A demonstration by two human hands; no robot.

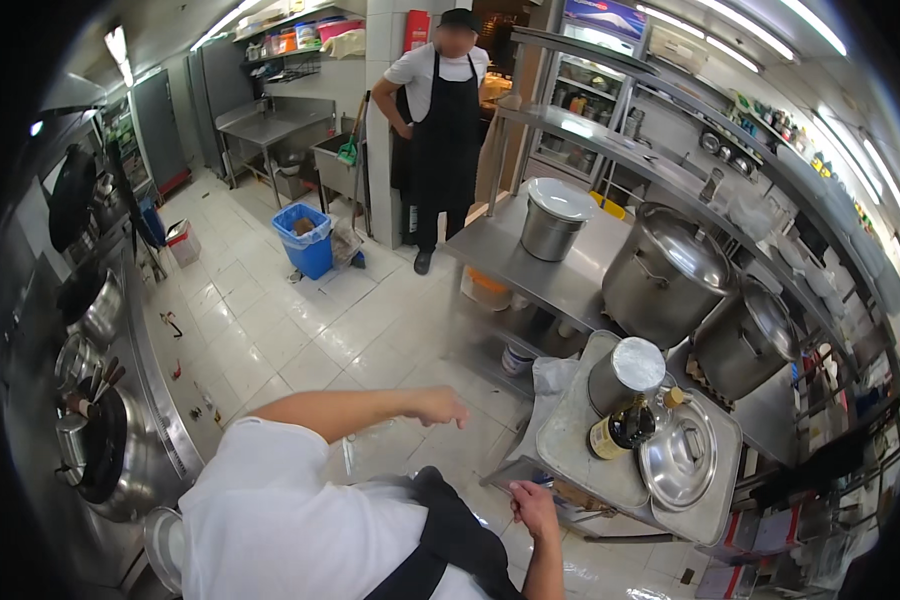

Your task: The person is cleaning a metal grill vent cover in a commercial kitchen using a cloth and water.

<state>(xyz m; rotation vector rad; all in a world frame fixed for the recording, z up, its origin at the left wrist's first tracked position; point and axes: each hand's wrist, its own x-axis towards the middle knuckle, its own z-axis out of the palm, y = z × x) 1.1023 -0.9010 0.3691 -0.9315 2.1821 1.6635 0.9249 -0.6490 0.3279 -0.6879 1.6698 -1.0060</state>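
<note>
My left hand (439,407) is held out over the tiled floor, fingers loosely curled, with no object seen in it. Lower down, my right hand (530,506) is loosely curled beside the near corner of a tray-topped stand, and nothing shows in it. On the metal trays (570,450) stand a foil-topped metal pot (615,375), a dark glass bottle (621,429) with a yellow label, a clear bottle with a yellowish cap (673,397) and a round steel lid (681,454).
A person (446,127) in a black apron stands by the pillar. Large lidded stockpots (656,277) stand on the steel table (487,244) at right. Woks (120,450) line the range at left. A blue bin (304,251) stands on the floor ahead.
</note>
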